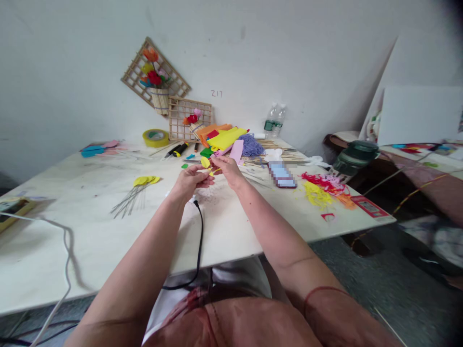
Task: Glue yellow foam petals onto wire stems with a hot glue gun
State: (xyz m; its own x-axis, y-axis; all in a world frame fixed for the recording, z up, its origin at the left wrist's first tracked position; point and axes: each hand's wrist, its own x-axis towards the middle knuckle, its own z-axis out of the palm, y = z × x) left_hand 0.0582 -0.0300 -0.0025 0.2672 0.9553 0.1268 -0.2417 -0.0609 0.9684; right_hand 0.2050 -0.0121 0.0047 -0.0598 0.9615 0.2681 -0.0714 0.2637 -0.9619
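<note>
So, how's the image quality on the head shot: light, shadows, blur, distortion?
Head view: soft, diffuse light, no harsh glare on the table; head view: white cable casts a soft shadow at left; head view: wide-angle stretch towards the edges, dark corners at right; head view: phone screen pixelated; head view: yellow piece small and soft, fine edges hard to read.

Both hands point(188, 182) point(228, 169) close, fingers point(206, 182) seemingly curled
</note>
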